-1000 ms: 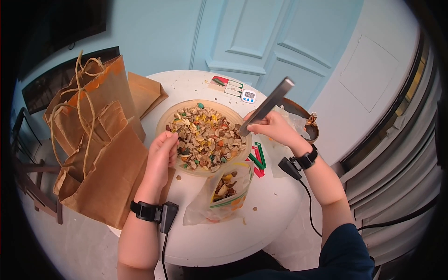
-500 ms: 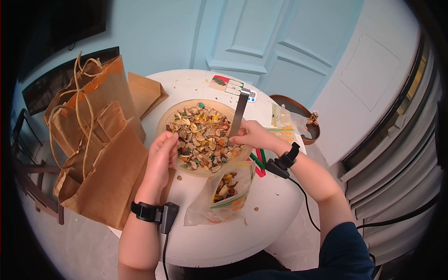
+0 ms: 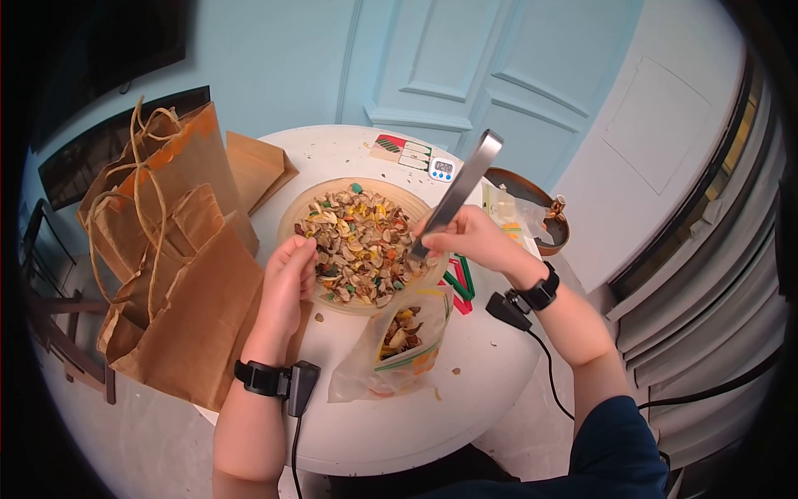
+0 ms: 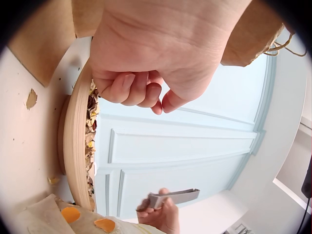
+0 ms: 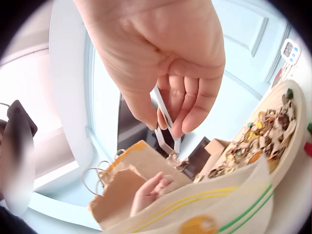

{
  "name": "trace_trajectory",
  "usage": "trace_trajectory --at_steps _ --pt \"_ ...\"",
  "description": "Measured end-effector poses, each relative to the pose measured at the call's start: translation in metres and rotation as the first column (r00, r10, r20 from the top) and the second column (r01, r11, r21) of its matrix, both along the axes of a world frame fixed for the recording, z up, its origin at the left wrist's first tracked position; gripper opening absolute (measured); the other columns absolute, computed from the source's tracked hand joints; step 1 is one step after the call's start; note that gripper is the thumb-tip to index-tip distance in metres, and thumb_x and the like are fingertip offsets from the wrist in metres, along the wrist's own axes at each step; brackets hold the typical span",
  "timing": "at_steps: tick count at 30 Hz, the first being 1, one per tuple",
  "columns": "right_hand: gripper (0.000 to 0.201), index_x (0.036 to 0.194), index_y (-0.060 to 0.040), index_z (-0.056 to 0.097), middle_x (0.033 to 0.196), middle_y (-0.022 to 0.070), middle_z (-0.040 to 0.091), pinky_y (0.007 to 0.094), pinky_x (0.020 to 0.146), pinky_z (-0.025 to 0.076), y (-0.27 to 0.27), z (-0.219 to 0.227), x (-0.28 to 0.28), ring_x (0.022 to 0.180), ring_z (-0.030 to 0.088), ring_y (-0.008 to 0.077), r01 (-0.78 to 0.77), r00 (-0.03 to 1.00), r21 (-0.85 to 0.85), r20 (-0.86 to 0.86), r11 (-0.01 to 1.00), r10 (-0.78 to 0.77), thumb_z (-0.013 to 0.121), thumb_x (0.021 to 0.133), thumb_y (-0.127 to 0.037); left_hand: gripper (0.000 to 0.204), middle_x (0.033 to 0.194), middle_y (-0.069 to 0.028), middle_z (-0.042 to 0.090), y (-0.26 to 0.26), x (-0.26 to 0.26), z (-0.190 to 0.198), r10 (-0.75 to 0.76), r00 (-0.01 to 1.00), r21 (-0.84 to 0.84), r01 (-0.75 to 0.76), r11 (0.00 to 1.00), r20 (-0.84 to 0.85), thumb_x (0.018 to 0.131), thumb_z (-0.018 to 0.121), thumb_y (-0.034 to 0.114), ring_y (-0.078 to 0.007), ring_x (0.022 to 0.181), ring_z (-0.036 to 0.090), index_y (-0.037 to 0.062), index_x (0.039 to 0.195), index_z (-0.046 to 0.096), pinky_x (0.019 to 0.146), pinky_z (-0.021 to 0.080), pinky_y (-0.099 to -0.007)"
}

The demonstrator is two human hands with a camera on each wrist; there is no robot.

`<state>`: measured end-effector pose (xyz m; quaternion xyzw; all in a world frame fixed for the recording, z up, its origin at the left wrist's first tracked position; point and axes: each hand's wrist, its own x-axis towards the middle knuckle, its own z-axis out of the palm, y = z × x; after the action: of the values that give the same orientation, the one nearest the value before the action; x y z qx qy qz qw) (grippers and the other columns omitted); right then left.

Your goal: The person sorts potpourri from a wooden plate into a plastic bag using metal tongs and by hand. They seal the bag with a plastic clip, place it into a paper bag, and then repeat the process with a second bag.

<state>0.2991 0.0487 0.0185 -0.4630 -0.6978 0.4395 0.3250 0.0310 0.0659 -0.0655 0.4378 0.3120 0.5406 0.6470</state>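
Observation:
My right hand [image 3: 475, 239] grips metal tongs [image 3: 460, 193] over the right side of a shallow wooden bowl [image 3: 288, 223] full of dried petals and pieces [image 3: 366, 241]. In the right wrist view, the tips of the tongs [image 5: 163, 107] hold a brownish dried piece [image 5: 176, 160]. My left hand [image 3: 291, 270] hovers by the bowl's left edge; in the left wrist view its fingers [image 4: 139, 91] are curled with nothing visible in them. A clear zip bag [image 3: 353, 370] with some dried pieces inside stands open in front of the bowl.
Brown paper bags [image 3: 179, 312] crowd the left side. Behind the bowl lie a card [image 3: 401, 150] and a timer [image 3: 442, 170]. Red and green clips [image 3: 459, 284] lie right of the bowl, and a round brown tray [image 3: 559, 237] with plastic packaging is beyond.
My right hand dipped left toward the bowl with the tongs upright, then rose slightly rightward, the tongs slanting again. The left hand has stayed in place.

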Motion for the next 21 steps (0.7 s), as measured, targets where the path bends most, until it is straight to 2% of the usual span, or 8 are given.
trace_trajectory --at_steps 4,5,7,8,13,15,17,21 --pt "0.023 0.104 -0.0022 0.063 0.092 0.0034 0.066 0.0209 0.067 0.049 -0.042 0.011 -0.007 0.078 0.063 0.0080 -0.137 0.990 -0.106 0.019 0.985 0.139 0.063 0.082 0.000 0.021 0.055 0.0109 0.028 0.002 -0.001 -0.002 0.001 1.000 0.019 -0.001 1.000 0.001 0.094 0.051 0.023 -0.0001 0.044 0.022 0.0147 0.076 0.045 0.040 0.016 -0.0182" --pt "0.023 0.104 -0.0022 0.063 0.092 0.0034 0.066 0.0209 0.067 0.049 -0.047 0.008 -0.008 0.078 0.063 0.0080 -0.138 0.990 -0.106 0.020 0.985 0.140 0.063 0.082 0.000 0.021 0.055 0.0108 0.028 0.002 -0.001 -0.002 -0.002 1.000 0.024 0.002 1.000 0.002 0.095 0.051 0.023 0.0000 0.044 0.022 0.0148 0.076 0.045 0.040 0.016 -0.0181" --pt "0.021 0.105 -0.0020 0.065 0.089 0.0036 0.068 0.0193 0.069 0.048 -0.054 0.004 -0.007 0.081 0.061 0.0053 -0.224 0.959 -0.015 0.174 0.974 0.223 0.064 0.084 -0.007 0.021 0.055 0.0108 0.029 0.001 0.000 -0.002 -0.007 1.000 0.027 0.007 1.000 0.002 0.095 0.050 0.023 0.0000 0.044 0.023 0.0148 0.076 0.044 0.040 0.017 -0.0180" --pt "0.023 0.106 -0.0015 0.064 0.092 0.0033 0.068 0.0196 0.071 0.048 -0.054 0.004 -0.007 0.082 0.061 0.0054 -0.232 0.962 -0.023 0.144 0.972 0.233 0.064 0.084 -0.006 0.021 0.055 0.0108 0.029 0.001 0.000 -0.002 -0.011 1.000 0.026 0.011 1.000 -0.005 0.095 0.050 0.022 0.0000 0.044 0.023 0.0149 0.076 0.044 0.040 0.017 -0.0180" --pt "0.026 0.110 0.0003 0.060 0.096 0.0048 0.067 0.0214 0.073 0.049 -0.016 0.002 0.001 0.082 0.060 0.0060 -0.100 0.992 0.014 -0.071 0.995 0.101 0.063 0.085 -0.006 0.022 0.055 0.0107 0.029 0.001 0.001 -0.003 -0.005 1.000 0.028 0.005 1.000 -0.015 0.094 0.051 0.022 0.0000 0.044 0.023 0.0151 0.075 0.044 0.040 0.016 -0.0182" --pt "0.026 0.109 0.0011 0.060 0.097 0.0056 0.066 0.0218 0.073 0.050 0.006 -0.002 -0.002 0.082 0.060 0.0062 0.001 1.000 0.033 0.001 0.999 -0.001 0.063 0.085 -0.006 0.022 0.055 0.0111 0.031 0.000 0.001 -0.001 0.012 1.000 0.003 -0.012 1.000 -0.007 0.093 0.054 0.023 0.0001 0.045 0.023 0.0146 0.074 0.046 0.041 0.016 -0.0188" --pt "0.028 0.109 0.0015 0.060 0.097 0.0060 0.067 0.0235 0.075 0.050 0.029 -0.017 -0.002 0.083 0.061 0.0077 -0.016 1.000 0.025 0.019 1.000 0.015 0.065 0.084 -0.009 0.022 0.055 0.0110 0.031 0.000 0.000 0.000 0.015 1.000 0.005 -0.015 1.000 -0.003 0.093 0.054 0.023 0.0001 0.045 0.023 0.0146 0.074 0.046 0.041 0.016 -0.0187" --pt "0.033 0.107 0.0013 0.061 0.097 0.0066 0.067 0.0253 0.079 0.048 0.057 -0.039 -0.003 0.087 0.061 0.0111 -0.022 0.980 0.098 0.198 0.995 0.002 0.069 0.080 -0.015 0.021 0.055 0.0109 0.031 0.001 -0.002 0.000 0.015 1.000 0.007 -0.015 1.000 0.022 0.092 0.054 0.023 0.0001 0.044 0.023 0.0146 0.074 0.047 0.041 0.017 -0.0185"
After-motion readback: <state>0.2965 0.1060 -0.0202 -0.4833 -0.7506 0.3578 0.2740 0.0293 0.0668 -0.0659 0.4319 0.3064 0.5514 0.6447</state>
